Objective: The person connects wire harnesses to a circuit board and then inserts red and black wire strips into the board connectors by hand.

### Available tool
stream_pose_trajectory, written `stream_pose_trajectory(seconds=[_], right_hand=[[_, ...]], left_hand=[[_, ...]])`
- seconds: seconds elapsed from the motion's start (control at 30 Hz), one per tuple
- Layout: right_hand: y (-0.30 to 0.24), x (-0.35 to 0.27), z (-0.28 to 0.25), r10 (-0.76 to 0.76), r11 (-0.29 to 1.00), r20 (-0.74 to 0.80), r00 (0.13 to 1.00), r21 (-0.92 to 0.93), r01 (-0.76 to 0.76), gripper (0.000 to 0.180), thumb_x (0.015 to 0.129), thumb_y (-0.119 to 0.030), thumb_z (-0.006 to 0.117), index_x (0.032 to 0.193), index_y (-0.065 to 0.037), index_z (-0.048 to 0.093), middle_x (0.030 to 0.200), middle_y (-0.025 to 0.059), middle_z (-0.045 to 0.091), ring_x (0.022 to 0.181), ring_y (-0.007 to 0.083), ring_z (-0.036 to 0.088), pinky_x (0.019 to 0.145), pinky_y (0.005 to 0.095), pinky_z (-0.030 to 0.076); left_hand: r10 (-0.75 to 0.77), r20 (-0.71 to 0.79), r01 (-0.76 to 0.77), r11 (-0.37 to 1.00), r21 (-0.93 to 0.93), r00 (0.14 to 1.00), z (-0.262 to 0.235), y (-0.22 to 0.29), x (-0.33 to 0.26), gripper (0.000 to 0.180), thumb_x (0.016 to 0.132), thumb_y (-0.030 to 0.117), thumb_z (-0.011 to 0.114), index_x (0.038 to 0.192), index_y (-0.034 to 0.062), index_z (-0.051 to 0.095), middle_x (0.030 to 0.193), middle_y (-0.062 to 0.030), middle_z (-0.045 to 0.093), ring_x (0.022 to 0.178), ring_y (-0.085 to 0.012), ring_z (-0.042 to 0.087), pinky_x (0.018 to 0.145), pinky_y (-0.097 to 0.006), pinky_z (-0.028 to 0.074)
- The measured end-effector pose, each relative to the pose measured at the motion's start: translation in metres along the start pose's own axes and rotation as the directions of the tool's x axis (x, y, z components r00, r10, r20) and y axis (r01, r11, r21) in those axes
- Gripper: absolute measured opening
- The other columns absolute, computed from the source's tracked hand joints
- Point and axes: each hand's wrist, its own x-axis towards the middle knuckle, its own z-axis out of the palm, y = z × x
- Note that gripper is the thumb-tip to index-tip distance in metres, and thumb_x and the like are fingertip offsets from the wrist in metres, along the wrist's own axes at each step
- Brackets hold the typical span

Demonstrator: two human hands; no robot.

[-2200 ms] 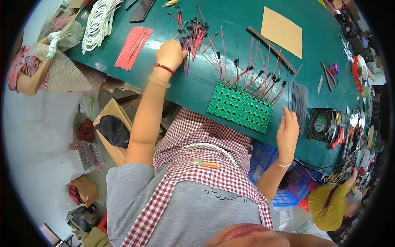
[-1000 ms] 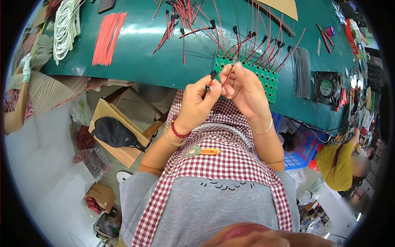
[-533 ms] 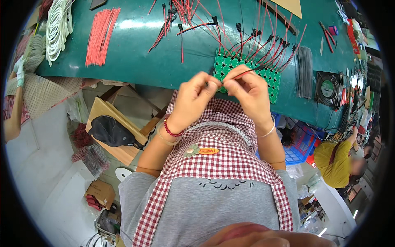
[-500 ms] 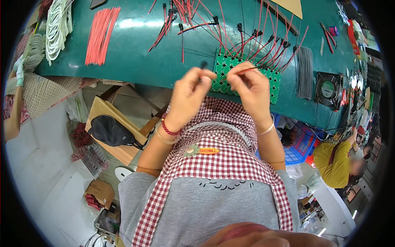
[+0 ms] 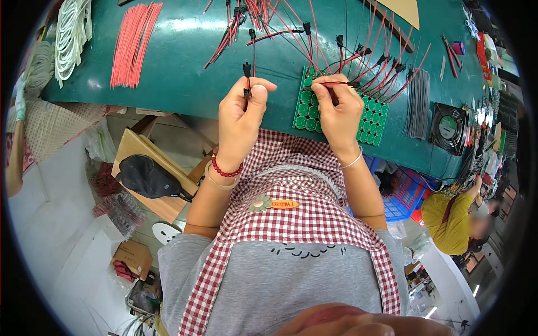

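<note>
My left hand (image 5: 240,115) is closed, pinching a short red-and-black connector lead (image 5: 247,83) between thumb and forefinger. One black plug of it stands above the fingers and another dark end shows beside the thumb. Over the panel of green circuit boards (image 5: 307,109), my right hand (image 5: 339,115) is closed too. It grips a second connector lead (image 5: 334,83), whose black plug points right; its held part is hidden by the fingers. Red and black wires with black plugs (image 5: 384,63) rise from the far side of the panel.
Loose connector leads (image 5: 230,33) lie on the green table (image 5: 185,61) beyond my left hand. Red wires (image 5: 134,45) are bundled at left, beside white cords (image 5: 72,39). Grey wires (image 5: 417,106), a black fan (image 5: 449,127) and red-handled pliers (image 5: 450,57) lie at right.
My left hand has moved left, away from the right hand, and its connector lead now stands upright. My right hand has shifted slightly and still holds its lead.
</note>
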Motion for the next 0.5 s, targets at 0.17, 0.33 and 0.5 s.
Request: stream_pose_trajectory(seconds=[0.17, 0.33, 0.5], right_hand=[[0.0022, -0.0002, -0.0017, 0.044, 0.999, 0.014, 0.999, -0.002, -0.044, 0.006, 0.083, -0.002, 0.067, 0.083, 0.004, 0.066, 0.082, 0.0103, 0.065, 0.061, 0.0192, 0.058, 0.056, 0.0297, 0.045], [0.0012, -0.0008, -0.0026, 0.06, 0.998, 0.03, 0.998, 0.017, -0.061, 0.005, 0.083, -0.002, 0.068, 0.083, 0.003, 0.067, 0.081, 0.0097, 0.065, 0.061, 0.0198, 0.059, 0.056, 0.0302, 0.045], [0.0017, -0.0011, -0.0014, 0.053, 0.998, 0.022, 0.998, 0.025, -0.054, 0.004, 0.083, -0.002, 0.068, 0.084, 0.002, 0.067, 0.08, 0.0099, 0.065, 0.063, 0.0203, 0.06, 0.058, 0.0302, 0.046]], left_hand=[[-0.033, 0.002, 0.033, 0.999, -0.005, 0.999, -0.0014, 0.0004, 0.0022, 0.025, 0.101, 0.025, 0.051, 0.099, 0.0012, 0.059, 0.061, 0.01, 0.036, 0.051, 0.0016, 0.027, 0.044, -0.019, 0.019], [-0.059, -0.002, 0.059, 0.998, -0.019, 0.998, -0.0016, 0.0003, 0.0023, 0.025, 0.101, 0.026, 0.053, 0.097, 0.0031, 0.06, 0.061, 0.011, 0.035, 0.053, 0.0014, 0.028, 0.046, -0.02, 0.02], [-0.047, -0.01, 0.047, 0.999, -0.01, 0.999, -0.0006, 0.0, 0.0024, 0.024, 0.101, 0.024, 0.052, 0.096, 0.0029, 0.06, 0.061, 0.011, 0.035, 0.053, 0.0013, 0.028, 0.046, -0.02, 0.02]])
